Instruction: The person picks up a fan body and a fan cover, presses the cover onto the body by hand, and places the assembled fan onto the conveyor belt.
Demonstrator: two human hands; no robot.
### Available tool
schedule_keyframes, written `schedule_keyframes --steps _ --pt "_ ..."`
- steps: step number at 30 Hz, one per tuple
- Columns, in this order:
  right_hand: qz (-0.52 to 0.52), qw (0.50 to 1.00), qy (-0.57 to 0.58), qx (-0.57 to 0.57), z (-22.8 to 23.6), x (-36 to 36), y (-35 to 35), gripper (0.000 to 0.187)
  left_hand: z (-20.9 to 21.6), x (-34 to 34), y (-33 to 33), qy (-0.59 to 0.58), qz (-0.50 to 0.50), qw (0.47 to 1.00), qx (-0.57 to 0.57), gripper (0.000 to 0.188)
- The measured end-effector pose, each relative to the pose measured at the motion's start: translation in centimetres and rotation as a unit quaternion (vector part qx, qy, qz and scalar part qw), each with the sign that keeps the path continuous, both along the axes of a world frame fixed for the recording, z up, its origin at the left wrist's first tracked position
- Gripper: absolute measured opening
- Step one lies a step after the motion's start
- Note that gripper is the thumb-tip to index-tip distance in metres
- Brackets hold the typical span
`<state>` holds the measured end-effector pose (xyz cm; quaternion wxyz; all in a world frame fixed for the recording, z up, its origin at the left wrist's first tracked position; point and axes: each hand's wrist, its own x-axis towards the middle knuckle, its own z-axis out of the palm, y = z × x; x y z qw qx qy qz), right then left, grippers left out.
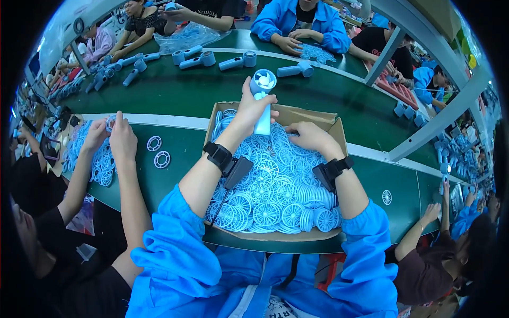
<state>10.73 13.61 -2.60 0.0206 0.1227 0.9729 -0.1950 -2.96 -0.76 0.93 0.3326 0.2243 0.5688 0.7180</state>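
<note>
My left hand is closed around the light-blue handle of a small handheld fan. The fan stands upright over the far edge of an open cardboard box, its round head up and the white blades showing. Inside the box lies a deep heap of round light-blue fan grilles, some in neat stacks. At the far right of this heap my right hand has its fingers curled down and drawn together on the grilles; its fingertips are partly hidden among them.
Across the green conveyor belt lie several handheld fans. To the left, a co-worker's hands work above a pile of blue rings. One loose grille lies right of the box. A metal post slants at the right.
</note>
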Motion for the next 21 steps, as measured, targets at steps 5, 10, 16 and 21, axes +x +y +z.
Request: schedule_keyframes --steps 5,10,16,21 --pt "0.041 0.998 -0.020 0.042 0.7 1.0 -0.3 0.039 -0.2 -0.1 -0.2 0.017 -0.027 0.999 0.034 0.086" --pt "0.048 0.997 0.006 -0.061 2.1 0.6 -0.6 0.038 0.4 0.1 0.0 -0.019 -0.054 0.997 0.061 0.044" --pt "-0.005 0.981 0.174 -0.082 4.4 0.1 -2.5 0.044 -0.3 -0.9 -0.2 -0.143 -0.197 0.968 0.064 0.050" --pt "-0.029 0.909 0.411 -0.059 5.2 -0.3 -4.0 0.051 -0.9 -0.4 -0.2 -0.110 -0.174 0.978 0.042 0.028"
